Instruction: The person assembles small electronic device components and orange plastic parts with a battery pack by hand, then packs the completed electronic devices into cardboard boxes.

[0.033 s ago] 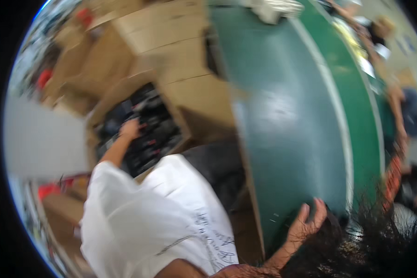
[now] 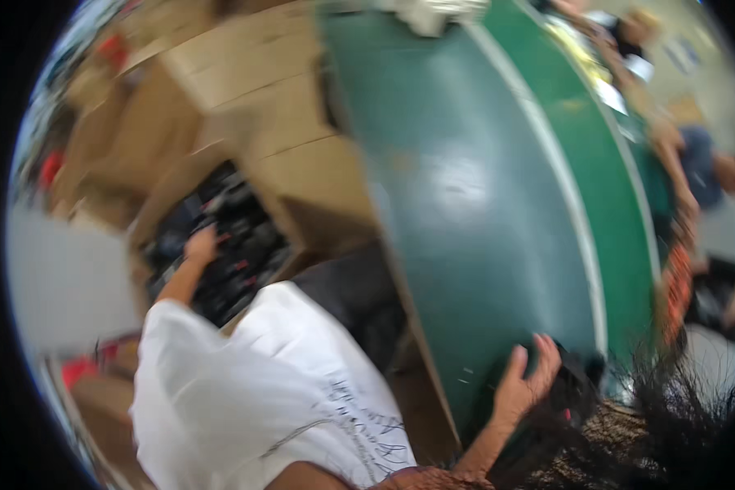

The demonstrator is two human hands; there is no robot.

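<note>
My left arm reaches down into an open cardboard box [image 2: 282,214] full of small black items [image 2: 237,220] with bits of red among them. My left hand [image 2: 202,243] touches the items near the middle of the pile. Blur hides its fingertips and whatever they may grip. My right hand [image 2: 529,377] is raised at the near end of a green work table [image 2: 457,237], thumb and fingers apart, with nothing seen between them. Just beyond it lies a dark object [image 2: 576,384], partly hidden by hair, whose kind I cannot make out.
More cardboard boxes [image 2: 155,118] stand at the far left. A whitish bundle [image 2: 441,12] lies at the table's far end. A pale strip [image 2: 559,167] runs along the table. Across it, other people's arms [image 2: 678,180] show at the right. A dark object [image 2: 355,290] sits beneath the table's left edge.
The whole view has shifted, so the box and table appear further left. My left hand stays in the box, and my right hand keeps its spread fingers by the table's near end.
</note>
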